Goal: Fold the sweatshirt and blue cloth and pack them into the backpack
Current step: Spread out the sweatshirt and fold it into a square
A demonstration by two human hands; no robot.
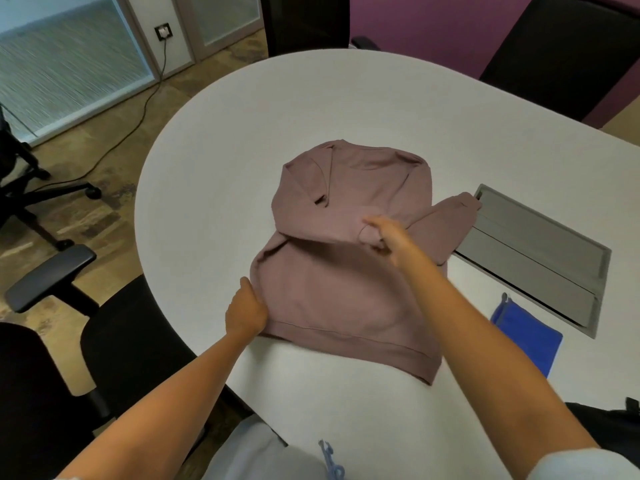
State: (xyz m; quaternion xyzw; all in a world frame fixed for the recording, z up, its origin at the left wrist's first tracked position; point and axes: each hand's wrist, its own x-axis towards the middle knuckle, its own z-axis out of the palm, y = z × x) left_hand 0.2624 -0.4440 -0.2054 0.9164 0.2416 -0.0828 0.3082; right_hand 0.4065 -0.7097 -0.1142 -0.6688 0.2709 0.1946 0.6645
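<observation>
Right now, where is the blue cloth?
In the head view, the blue cloth lies on the white table, right of the sweatshirt and against the near corner of the grey hatch, partly hidden behind the right forearm.

The sweatshirt (346, 258) lies on the worktop (214, 161) straight before me. My left hand (246, 311) rests at its near left edge; my right hand (389, 237) sits on its middle. The cloth (526, 327) lies to the right, just before a floor-box lid (540, 251) set into the worktop.

Bare forearms, pale blue short sleeve (588, 462).
</observation>
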